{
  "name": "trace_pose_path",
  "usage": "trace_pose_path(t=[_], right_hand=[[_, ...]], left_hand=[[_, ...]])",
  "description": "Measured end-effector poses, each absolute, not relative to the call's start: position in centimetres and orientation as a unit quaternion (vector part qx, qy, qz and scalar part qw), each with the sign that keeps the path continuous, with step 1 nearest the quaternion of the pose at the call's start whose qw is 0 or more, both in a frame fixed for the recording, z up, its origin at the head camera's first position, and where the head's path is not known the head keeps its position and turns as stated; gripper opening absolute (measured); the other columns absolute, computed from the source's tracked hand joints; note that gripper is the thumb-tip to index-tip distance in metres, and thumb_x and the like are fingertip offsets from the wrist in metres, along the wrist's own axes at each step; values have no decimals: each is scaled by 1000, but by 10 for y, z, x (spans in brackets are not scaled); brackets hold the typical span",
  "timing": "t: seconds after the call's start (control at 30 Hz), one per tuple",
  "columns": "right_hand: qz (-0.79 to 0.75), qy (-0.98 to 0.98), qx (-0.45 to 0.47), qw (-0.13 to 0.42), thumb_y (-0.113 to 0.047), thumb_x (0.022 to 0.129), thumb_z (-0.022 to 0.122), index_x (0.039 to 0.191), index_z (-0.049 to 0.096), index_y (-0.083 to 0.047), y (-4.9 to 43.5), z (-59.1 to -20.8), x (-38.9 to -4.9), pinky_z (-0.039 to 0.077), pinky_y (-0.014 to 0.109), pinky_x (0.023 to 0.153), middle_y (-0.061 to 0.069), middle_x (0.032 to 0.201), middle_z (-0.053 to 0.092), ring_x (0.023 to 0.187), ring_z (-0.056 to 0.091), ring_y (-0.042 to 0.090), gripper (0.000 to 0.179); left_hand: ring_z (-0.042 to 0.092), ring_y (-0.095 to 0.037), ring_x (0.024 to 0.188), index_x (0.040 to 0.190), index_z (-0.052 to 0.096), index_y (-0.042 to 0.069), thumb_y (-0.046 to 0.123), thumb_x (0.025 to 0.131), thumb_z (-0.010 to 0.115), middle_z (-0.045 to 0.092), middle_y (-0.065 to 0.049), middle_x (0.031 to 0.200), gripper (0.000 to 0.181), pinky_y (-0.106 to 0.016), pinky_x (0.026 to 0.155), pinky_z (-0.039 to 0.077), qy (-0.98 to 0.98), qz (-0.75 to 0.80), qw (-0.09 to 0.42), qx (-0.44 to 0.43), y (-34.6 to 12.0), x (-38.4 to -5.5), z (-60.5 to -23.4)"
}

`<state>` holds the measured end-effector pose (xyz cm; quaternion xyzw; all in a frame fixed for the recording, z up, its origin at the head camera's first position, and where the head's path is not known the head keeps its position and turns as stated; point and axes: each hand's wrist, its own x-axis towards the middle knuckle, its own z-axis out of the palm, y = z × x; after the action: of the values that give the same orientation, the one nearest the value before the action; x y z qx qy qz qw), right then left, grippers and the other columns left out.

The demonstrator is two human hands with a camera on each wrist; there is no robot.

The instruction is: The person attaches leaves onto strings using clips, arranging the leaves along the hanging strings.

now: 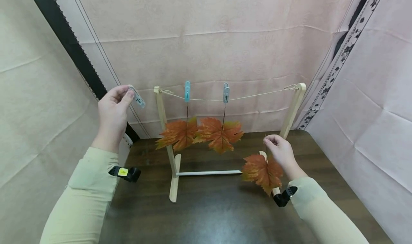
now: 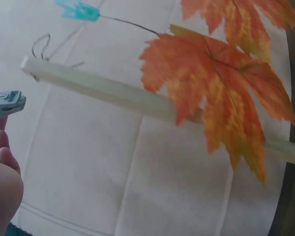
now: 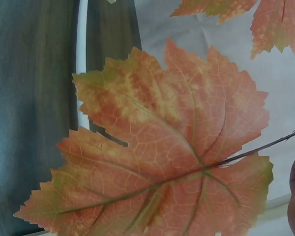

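My left hand (image 1: 112, 111) pinches a pale blue-grey clothespin (image 1: 137, 96) between thumb and fingers, left of the wooden stand and level with its string. Lower right, my right hand (image 1: 281, 153) pinches the thin stem of an orange maple leaf (image 1: 262, 172), which hangs in front of the right post's foot. Two more orange leaves hang from the string (image 1: 248, 97): the left leaf (image 1: 180, 134) by a blue clothespin (image 1: 187, 91), the middle leaf (image 1: 220, 134) by a grey-blue clothespin (image 1: 226, 93). In the right wrist view the held leaf (image 3: 162, 147) fills most of the picture.
The stand has a left post (image 1: 162, 111), a right post (image 1: 293, 110) and a white crossbar (image 1: 209, 173) low between them. It stands on a dark wooden table (image 1: 199, 215). Pale cloth walls (image 1: 225, 51) enclose the back and both sides.
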<state>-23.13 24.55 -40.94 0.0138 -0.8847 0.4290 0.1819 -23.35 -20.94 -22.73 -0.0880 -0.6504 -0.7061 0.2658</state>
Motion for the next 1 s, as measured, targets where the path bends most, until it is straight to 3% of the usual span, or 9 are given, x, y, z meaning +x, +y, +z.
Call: trace_pose_path(t=[0.37,0.63,0.87,1.0], right_hand=[[443,-875,19,196,-37,85,52,90,61,-10,242,-400,-236,39,27,63,4,81,58,72,49,12,29],[444,-875,24,191,-37,86,51,91,60,-9,241,-396,-238,39,27,63,4,81,59,72,50,12,30],[453,-870,16,192,-35,86,52,90,60,-7,237,-388,-239,39,27,64,6,81,59,73,49,12,30],[455,-868,23,201,-33,86,53,89,60,-7,236,-384,-240,38,26,63,6,81,59,72,48,12,28]], left_hand=[[51,-12,76,93,63,3,13,74,66,60,-4,82,21,-18,68,40,-640,-709,267,-126,-187,-231,-203],[52,-11,72,93,63,4,11,76,64,60,0,80,19,-18,63,38,-684,-643,308,-157,-162,-231,-193],[53,-11,74,99,60,2,13,79,62,60,1,83,23,-18,64,40,-715,-615,276,-186,-136,-228,-187],[52,-11,76,100,59,-1,12,79,61,60,0,85,25,-19,65,39,-722,-598,283,-202,-122,-229,-186]])
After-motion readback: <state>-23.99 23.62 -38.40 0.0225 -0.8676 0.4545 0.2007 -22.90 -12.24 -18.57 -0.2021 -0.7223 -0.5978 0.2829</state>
